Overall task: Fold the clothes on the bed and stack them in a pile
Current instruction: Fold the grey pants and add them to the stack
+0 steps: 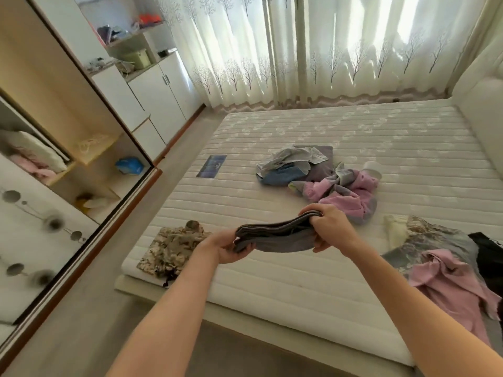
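A person stands at the foot edge of a bed (pixel 272 289) with a bare white quilted mattress. Both hands are raised above the near part of the mattress and hold one folded grey garment (pixel 275 236) between them. The left hand (pixel 226 247) grips the garment's left end, fingers curled under it and thumb on top. The right hand (pixel 328 227) grips the right end, fingers wrapped over the stacked layers. The garment sags slightly in the middle and hangs clear of the mattress; its folded edges show as several layers along the top.

To the left, at the near left corner of the bed, a folded camouflage-patterned garment (pixel 170 247) lies flat on the mattress, just beside the left hand. Further back, around the middle of the bed, lies a loose heap of unfolded clothes (pixel 296 165) in grey, blue and purple, and touching it on the right a crumpled pink and grey piece (pixel 345 194). At the right edge, a second spread of clothes (pixel 441 257) in grey print, pink and black lies unfolded, partly over the mattress edge.

A patterned curtain (pixel 326 50) covers the far wall. An open wardrobe (pixel 68 148) with a sliding door stands to the left.
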